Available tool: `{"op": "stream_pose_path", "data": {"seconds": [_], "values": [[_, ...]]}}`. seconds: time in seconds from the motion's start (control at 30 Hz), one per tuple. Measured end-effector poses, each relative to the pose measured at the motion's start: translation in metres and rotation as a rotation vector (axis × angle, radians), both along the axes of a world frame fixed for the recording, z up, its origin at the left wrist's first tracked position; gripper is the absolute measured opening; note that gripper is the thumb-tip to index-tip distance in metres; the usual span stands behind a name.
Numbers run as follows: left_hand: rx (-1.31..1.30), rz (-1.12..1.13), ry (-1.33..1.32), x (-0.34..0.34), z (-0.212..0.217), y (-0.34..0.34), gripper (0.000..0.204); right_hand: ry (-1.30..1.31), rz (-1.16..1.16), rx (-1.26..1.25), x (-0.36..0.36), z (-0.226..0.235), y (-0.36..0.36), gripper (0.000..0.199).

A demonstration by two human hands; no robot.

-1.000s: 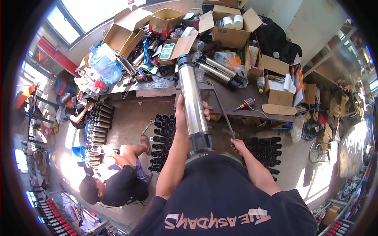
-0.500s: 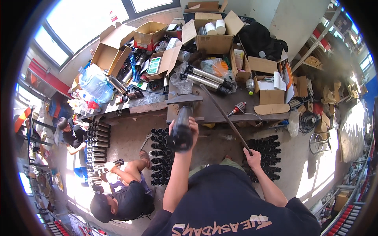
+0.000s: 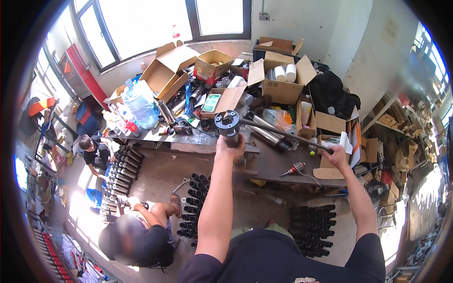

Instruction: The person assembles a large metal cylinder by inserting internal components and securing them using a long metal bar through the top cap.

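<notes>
While my left hand (image 3: 230,150) clamps the black-ended cylinder (image 3: 228,130) near the front edge of the surface (image 3: 265,161) and my right hand (image 3: 336,155) grips the rod (image 3: 287,134), a slack left grip could let it slip.

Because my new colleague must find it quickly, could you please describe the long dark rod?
At the workbench, find the person's right hand. The long dark rod runs from it toward the cylinder in the left hand; unlike the shiny tubes behind, it is thin and dull.
</notes>
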State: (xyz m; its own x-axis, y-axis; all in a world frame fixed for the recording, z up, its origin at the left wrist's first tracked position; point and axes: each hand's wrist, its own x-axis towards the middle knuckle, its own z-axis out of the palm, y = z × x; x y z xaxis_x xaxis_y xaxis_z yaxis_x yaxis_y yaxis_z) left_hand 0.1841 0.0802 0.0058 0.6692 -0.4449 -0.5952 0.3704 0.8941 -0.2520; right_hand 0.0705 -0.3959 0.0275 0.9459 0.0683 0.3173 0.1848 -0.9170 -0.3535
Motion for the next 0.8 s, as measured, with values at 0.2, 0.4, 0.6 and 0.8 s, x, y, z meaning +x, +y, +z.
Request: {"op": "stream_pose_path", "data": {"seconds": [0.2, 0.4, 0.6, 0.8], "values": [[0.040, 0.041, 0.148, -0.008, 0.018, -0.003, 0.062, -0.053, -0.045, -0.302, 0.103, 0.080, -0.012, 0.040], [-0.142, 0.138, 0.812, -0.017, 0.083, 0.002, 0.070, -0.032, -0.163, -0.157, 0.089, 0.035, 0.015, 0.026], [-0.211, 0.142, 0.911, -0.010, 0.076, 0.007, 0.069, -0.075, -0.329, -0.232, 0.088, 0.037, 0.029, 0.028], [-0.216, 0.077, 0.889, -0.009, 0.071, 0.009, 0.067, -0.103, -0.339, -0.179, 0.079, 0.041, 0.024, 0.022]]}}
